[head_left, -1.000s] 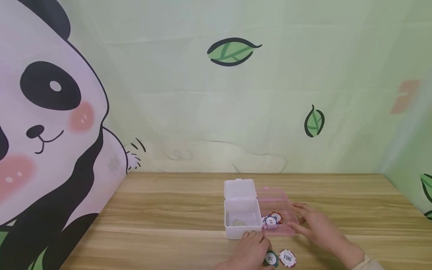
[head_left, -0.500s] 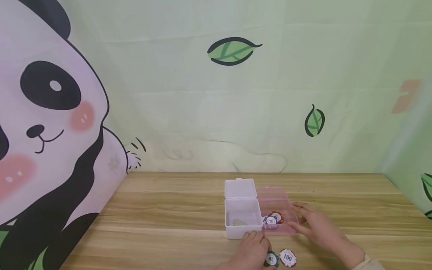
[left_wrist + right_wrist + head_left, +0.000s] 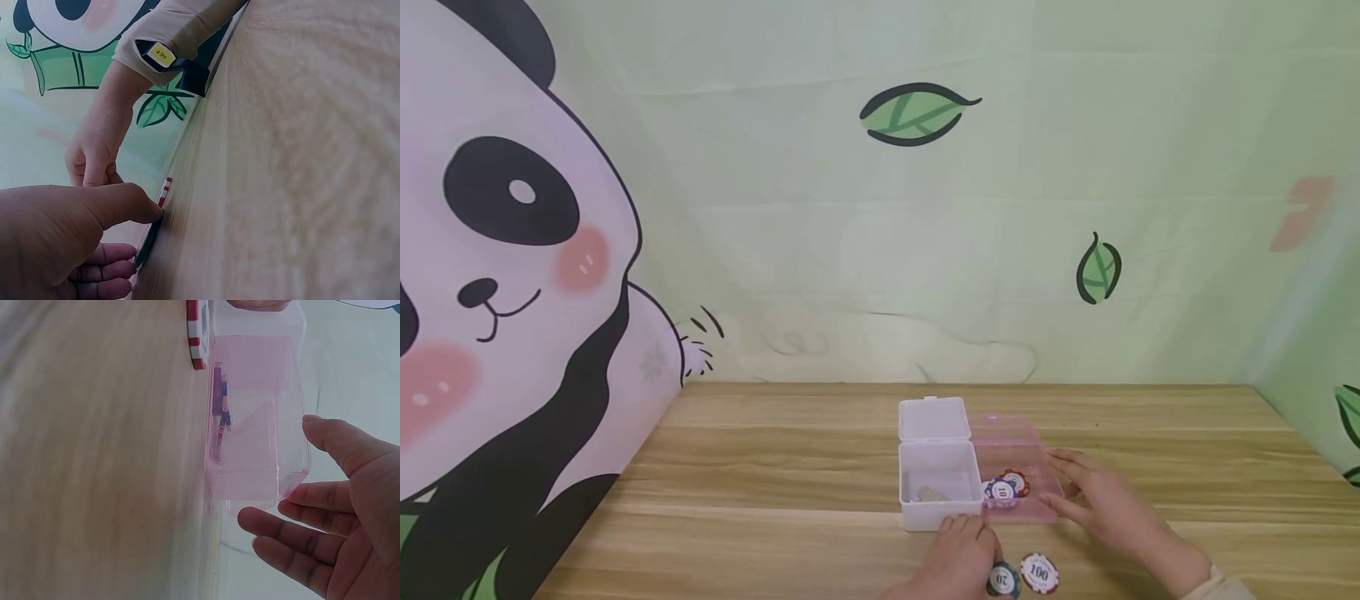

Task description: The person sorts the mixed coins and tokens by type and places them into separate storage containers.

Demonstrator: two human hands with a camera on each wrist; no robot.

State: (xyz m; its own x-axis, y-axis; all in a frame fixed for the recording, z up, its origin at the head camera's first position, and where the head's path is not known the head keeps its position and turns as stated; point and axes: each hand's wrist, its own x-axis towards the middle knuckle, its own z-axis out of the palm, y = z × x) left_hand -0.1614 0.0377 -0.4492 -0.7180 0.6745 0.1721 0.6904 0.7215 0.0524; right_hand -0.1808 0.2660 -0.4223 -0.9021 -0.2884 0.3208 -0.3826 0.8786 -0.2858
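In the head view, my left hand (image 3: 953,557) is at the front of the open white box (image 3: 940,518). Its thumb and fingers pinch the edge of a green poker chip (image 3: 1004,578) marked 20, which lies low over the table. In the left wrist view the thumb tip meets the chip's rim, and the other fingers are bent behind it. My right hand (image 3: 1108,504) is at the right side of a clear pink box (image 3: 1037,510), thumb and fairly straight fingers against its wall. Inside that box lie blue and red poker chips (image 3: 1002,492).
A white and red poker chip (image 3: 1039,573) marked 100 lies flat on the wooden table (image 3: 775,500), just right of the green one. Small pale pieces (image 3: 929,494) sit inside the white box. Both boxes stand side by side, lids folded back. A printed cloth (image 3: 820,208) hangs behind.
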